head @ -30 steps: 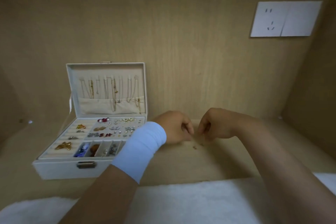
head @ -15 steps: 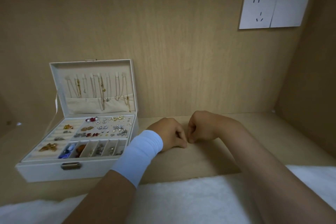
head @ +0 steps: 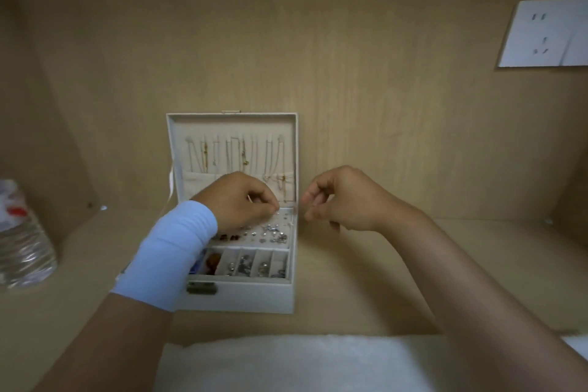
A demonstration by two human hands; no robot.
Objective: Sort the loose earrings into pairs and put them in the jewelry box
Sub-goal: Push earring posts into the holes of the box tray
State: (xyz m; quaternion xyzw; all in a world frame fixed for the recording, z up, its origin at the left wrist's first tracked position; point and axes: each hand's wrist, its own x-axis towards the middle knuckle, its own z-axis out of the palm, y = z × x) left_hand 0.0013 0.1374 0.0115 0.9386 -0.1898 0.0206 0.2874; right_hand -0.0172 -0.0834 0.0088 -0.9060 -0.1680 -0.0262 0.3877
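Over the jewelry box my left hand is pinched, can't tell on what; right hand at 3 o'clock, loosely curled.

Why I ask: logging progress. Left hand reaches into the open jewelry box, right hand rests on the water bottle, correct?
No. The head view shows the right hand hovering beside the jewelry box, far from the water bottle. The rest holds.
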